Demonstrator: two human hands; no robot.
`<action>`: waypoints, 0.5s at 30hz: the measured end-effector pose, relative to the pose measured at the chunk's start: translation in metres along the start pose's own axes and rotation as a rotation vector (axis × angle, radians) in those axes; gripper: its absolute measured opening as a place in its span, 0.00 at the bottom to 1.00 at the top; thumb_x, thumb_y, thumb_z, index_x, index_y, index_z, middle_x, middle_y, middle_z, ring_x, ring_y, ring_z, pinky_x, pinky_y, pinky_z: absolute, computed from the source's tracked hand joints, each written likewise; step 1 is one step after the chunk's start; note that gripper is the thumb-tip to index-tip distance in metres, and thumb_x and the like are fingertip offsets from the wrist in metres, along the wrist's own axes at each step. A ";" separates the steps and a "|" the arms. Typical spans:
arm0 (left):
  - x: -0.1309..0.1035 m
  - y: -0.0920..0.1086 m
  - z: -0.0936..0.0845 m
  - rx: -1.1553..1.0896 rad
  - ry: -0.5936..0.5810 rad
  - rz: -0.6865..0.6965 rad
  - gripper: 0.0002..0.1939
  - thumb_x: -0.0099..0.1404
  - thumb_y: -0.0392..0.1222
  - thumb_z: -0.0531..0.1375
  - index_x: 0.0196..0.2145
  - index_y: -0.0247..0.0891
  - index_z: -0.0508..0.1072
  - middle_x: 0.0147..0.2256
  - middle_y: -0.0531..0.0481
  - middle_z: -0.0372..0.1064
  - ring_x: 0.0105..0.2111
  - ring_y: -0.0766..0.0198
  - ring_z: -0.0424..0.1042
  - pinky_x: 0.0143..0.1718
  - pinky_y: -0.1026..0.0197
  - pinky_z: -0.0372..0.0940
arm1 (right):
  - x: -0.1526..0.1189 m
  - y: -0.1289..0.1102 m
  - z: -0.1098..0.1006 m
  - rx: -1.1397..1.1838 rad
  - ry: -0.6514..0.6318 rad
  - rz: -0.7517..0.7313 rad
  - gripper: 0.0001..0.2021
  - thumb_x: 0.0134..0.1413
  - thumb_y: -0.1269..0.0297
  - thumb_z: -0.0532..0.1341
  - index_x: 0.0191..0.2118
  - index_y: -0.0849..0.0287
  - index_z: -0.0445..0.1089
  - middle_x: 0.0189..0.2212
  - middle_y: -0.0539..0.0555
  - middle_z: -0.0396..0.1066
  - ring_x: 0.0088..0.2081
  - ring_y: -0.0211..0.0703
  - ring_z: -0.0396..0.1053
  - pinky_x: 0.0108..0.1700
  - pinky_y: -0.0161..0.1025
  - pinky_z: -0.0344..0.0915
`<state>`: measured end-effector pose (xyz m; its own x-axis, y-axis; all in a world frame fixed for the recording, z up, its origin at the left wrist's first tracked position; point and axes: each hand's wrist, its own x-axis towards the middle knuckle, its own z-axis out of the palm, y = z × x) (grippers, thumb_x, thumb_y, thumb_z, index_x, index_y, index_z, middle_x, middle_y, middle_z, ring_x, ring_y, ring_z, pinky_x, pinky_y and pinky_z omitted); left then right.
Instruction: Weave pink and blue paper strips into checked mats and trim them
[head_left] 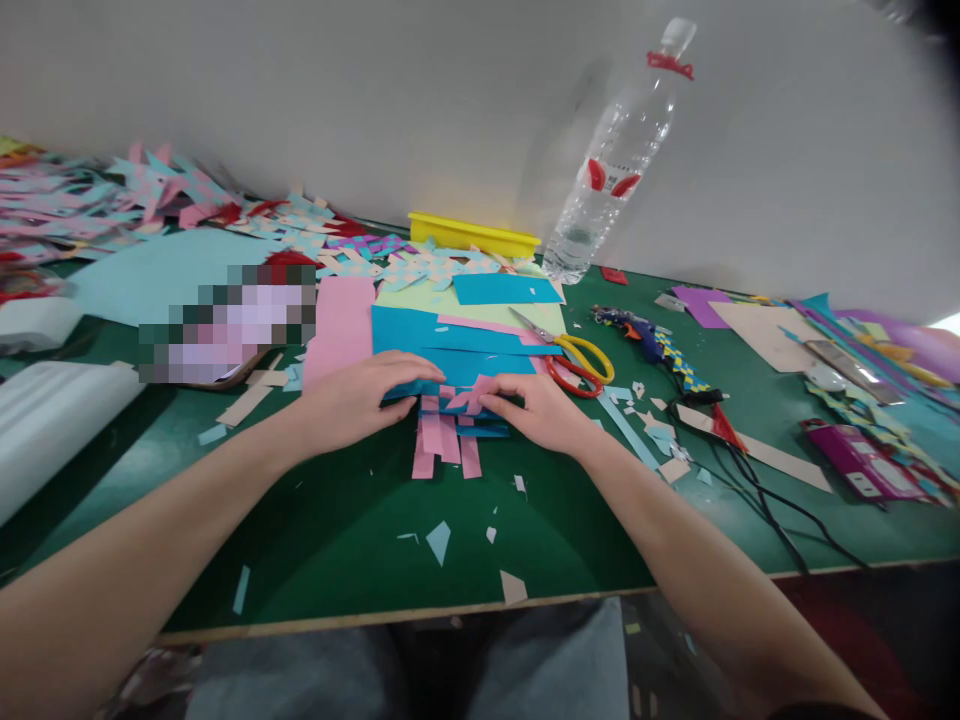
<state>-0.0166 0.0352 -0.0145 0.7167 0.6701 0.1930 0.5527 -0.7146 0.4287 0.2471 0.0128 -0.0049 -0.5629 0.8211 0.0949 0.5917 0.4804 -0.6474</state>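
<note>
Back from table edge (300, 627) — left hand (367, 395), right hand (545, 408): fingers (510, 384) gripping woven strips (448, 432); open room nearer edge — few scraps (439, 542).

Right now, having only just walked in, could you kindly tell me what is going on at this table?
A person has both bare hands on a small piece of crossed pink and blue paper strips. The left hand holds its left side, and the right hand pinches it at the right. Several pink ends hang out toward the near table edge. Scissors lie just beyond the right hand, untouched, and paper scraps are scattered over the green table.
</note>
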 end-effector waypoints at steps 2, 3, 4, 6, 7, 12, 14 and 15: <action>0.000 0.000 0.000 0.007 -0.023 0.021 0.17 0.68 0.41 0.50 0.52 0.43 0.69 0.53 0.48 0.69 0.54 0.56 0.66 0.55 0.53 0.62 | 0.000 0.000 -0.001 0.026 -0.002 0.014 0.14 0.65 0.59 0.53 0.40 0.58 0.74 0.35 0.52 0.75 0.36 0.42 0.70 0.37 0.38 0.62; 0.000 0.000 0.000 0.020 -0.028 0.031 0.17 0.68 0.40 0.50 0.52 0.43 0.69 0.53 0.48 0.69 0.53 0.56 0.66 0.55 0.53 0.62 | 0.000 0.000 -0.001 0.041 -0.004 0.019 0.14 0.65 0.59 0.54 0.40 0.58 0.74 0.36 0.52 0.75 0.36 0.42 0.70 0.38 0.38 0.63; 0.000 0.000 0.000 0.039 -0.027 0.041 0.17 0.68 0.39 0.50 0.52 0.43 0.69 0.53 0.48 0.69 0.53 0.56 0.66 0.55 0.53 0.61 | 0.000 0.000 -0.001 0.055 -0.008 0.024 0.13 0.65 0.59 0.54 0.40 0.58 0.74 0.37 0.52 0.75 0.37 0.42 0.70 0.38 0.38 0.63; -0.001 0.000 0.001 0.093 -0.013 0.065 0.17 0.68 0.38 0.50 0.53 0.42 0.69 0.53 0.47 0.69 0.53 0.56 0.66 0.55 0.52 0.60 | 0.000 0.001 -0.001 0.069 -0.007 0.032 0.13 0.65 0.59 0.54 0.39 0.58 0.74 0.37 0.52 0.75 0.37 0.42 0.70 0.38 0.38 0.63; -0.001 -0.001 0.002 0.119 -0.007 0.075 0.17 0.68 0.37 0.50 0.53 0.42 0.68 0.53 0.47 0.69 0.53 0.56 0.66 0.56 0.52 0.60 | 0.000 0.001 0.000 0.070 -0.005 0.035 0.13 0.65 0.59 0.54 0.39 0.59 0.74 0.36 0.52 0.75 0.37 0.42 0.70 0.38 0.38 0.63; -0.003 0.001 0.002 0.155 -0.004 0.111 0.17 0.67 0.38 0.52 0.53 0.43 0.68 0.53 0.47 0.69 0.53 0.55 0.66 0.55 0.51 0.59 | 0.000 0.005 0.001 0.082 0.002 0.033 0.13 0.65 0.59 0.54 0.39 0.59 0.73 0.36 0.53 0.75 0.37 0.42 0.71 0.39 0.39 0.64; -0.002 0.003 0.002 0.140 -0.001 0.116 0.17 0.67 0.40 0.52 0.52 0.43 0.69 0.53 0.47 0.70 0.53 0.55 0.66 0.56 0.51 0.59 | 0.001 0.006 0.001 0.083 0.000 0.029 0.13 0.65 0.59 0.54 0.38 0.59 0.73 0.36 0.53 0.75 0.37 0.42 0.71 0.39 0.39 0.64; -0.002 0.004 0.001 0.135 -0.001 0.119 0.16 0.68 0.40 0.52 0.52 0.43 0.69 0.52 0.47 0.70 0.53 0.55 0.67 0.56 0.50 0.60 | 0.001 0.006 0.001 0.066 -0.002 0.025 0.13 0.65 0.59 0.53 0.39 0.59 0.73 0.37 0.53 0.75 0.37 0.42 0.71 0.39 0.39 0.65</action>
<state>-0.0153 0.0310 -0.0143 0.7805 0.5794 0.2346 0.5162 -0.8091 0.2808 0.2492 0.0157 -0.0094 -0.5495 0.8320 0.0765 0.5664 0.4383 -0.6980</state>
